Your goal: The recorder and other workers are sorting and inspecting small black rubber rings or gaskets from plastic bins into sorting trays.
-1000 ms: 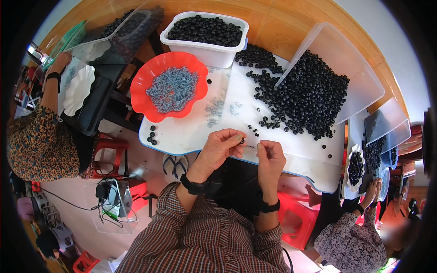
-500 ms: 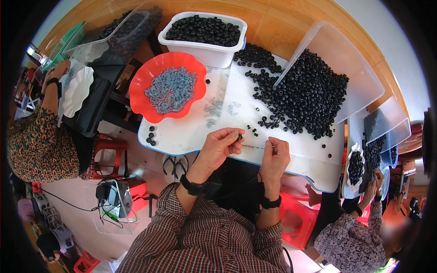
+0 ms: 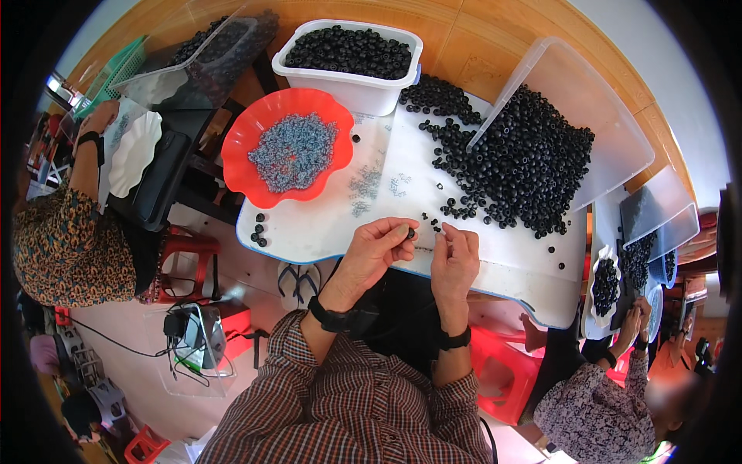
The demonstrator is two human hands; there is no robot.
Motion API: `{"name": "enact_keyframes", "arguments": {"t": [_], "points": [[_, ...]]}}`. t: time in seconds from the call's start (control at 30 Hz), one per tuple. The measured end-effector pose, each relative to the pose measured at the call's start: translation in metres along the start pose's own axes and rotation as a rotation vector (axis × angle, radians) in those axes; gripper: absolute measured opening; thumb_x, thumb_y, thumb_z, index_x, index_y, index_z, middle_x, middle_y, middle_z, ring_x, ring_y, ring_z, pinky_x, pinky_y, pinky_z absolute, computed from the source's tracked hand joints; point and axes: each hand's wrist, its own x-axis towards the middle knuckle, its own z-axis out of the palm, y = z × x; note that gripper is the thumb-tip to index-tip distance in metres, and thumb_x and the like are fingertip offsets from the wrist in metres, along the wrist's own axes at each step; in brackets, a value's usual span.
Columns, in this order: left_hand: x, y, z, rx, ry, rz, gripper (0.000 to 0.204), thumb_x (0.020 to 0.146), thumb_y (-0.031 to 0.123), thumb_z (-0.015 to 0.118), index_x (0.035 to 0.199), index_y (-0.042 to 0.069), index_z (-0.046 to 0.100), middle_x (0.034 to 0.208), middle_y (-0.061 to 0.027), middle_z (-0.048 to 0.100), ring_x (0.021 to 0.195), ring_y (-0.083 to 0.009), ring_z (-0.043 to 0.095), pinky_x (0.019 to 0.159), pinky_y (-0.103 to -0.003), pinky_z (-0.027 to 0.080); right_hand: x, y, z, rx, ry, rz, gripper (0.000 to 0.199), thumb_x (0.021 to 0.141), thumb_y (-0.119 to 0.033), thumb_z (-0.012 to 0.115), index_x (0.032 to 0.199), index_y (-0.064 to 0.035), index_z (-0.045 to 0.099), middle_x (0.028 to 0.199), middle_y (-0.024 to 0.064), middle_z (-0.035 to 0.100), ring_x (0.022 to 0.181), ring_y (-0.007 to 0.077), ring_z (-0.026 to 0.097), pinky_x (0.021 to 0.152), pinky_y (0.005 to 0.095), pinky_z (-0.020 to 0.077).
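Observation:
My left hand is closed above the front edge of the white table, pinching a small round black part between thumb and fingers. Close on its right, my right hand has its thumb and fingers pinched together; whatever they hold is too small to make out. Just beyond the fingertips lie a few tiny black pieces. A red scalloped bowl to the left holds many tiny grey-blue pieces. At the right, a heap of round black parts spreads out of a tipped clear bin.
A white tub full of black parts stands at the back. Several black parts sit at the table's left edge. Co-workers sit on both sides, one in a patterned top at left, another in a floral top at right.
My right hand has moved left, toward the black part in my left hand. The left hand keeps its pinch. At far left, the co-worker's hand has shifted slightly.

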Motion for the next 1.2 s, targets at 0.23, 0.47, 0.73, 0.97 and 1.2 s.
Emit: {"name": "enact_keyframes", "arguments": {"t": [0.23, 0.47, 0.73, 0.97, 1.2], "points": [[0.000, -0.001, -0.002, 0.004, -0.015, 0.013, 0.023, 0.098, 0.014, 0.059, 0.113, -0.003, 0.064, 0.094, -0.0071, 0.067, 0.076, -0.0114, 0.065, 0.071, -0.026, 0.056, -0.001, 0.002, 0.002, -0.077, -0.003, -0.036, 0.009, 0.086, -0.005, 0.066, 0.095, -0.0052, 0.066, 0.092, 0.0113, 0.059, 0.074, 0.0292, 0.063, 0.062, 0.0383, 0.0519], [0.001, -0.001, -0.003, 0.032, -0.023, 0.012, 0.023, 0.099, 0.014, 0.058, 0.114, -0.003, 0.064, 0.097, -0.0095, 0.068, 0.077, -0.0123, 0.066, 0.068, -0.027, 0.057, -0.004, -0.003, -0.003, -0.015, -0.008, -0.021, 0.009, 0.087, -0.003, 0.065, 0.095, -0.0009, 0.064, 0.093, 0.0141, 0.060, 0.076, 0.0295, 0.063, 0.062, 0.0384, 0.0513], [0.001, -0.004, -0.001, 0.040, -0.019, 0.021, 0.024, 0.099, 0.014, 0.058, 0.115, -0.003, 0.063, 0.098, -0.0103, 0.069, 0.077, -0.0139, 0.068, 0.070, -0.027, 0.058, -0.007, -0.021, -0.005, 0.150, -0.077, -0.071, 0.009, 0.086, 0.002, 0.066, 0.094, 0.0017, 0.063, 0.087, 0.0146, 0.063, 0.064, 0.0235, 0.063, 0.056, 0.0324, 0.0494], [0.001, -0.004, -0.003, 0.031, -0.028, 0.021, 0.022, 0.099, 0.012, 0.058, 0.114, -0.003, 0.063, 0.099, -0.0097, 0.069, 0.078, -0.0140, 0.068, 0.071, -0.027, 0.058, -0.009, -0.026, -0.007, 0.221, -0.086, 0.009, 0.011, 0.084, 0.004, 0.067, 0.094, 0.0008, 0.064, 0.087, 0.0122, 0.063, 0.064, 0.0184, 0.062, 0.056, 0.0298, 0.0490], [0.001, -0.005, -0.004, 0.030, -0.036, 0.019, 0.022, 0.099, 0.012, 0.058, 0.114, -0.003, 0.063, 0.098, -0.0094, 0.069, 0.078, -0.0145, 0.068, 0.071, -0.027, 0.058, -0.007, -0.030, -0.006, 0.247, -0.073, -0.028, 0.012, 0.085, 0.006, 0.065, 0.095, 0.0006, 0.063, 0.089, 0.0109, 0.063, 0.066, 0.0176, 0.063, 0.059, 0.0289, 0.0501]]}}
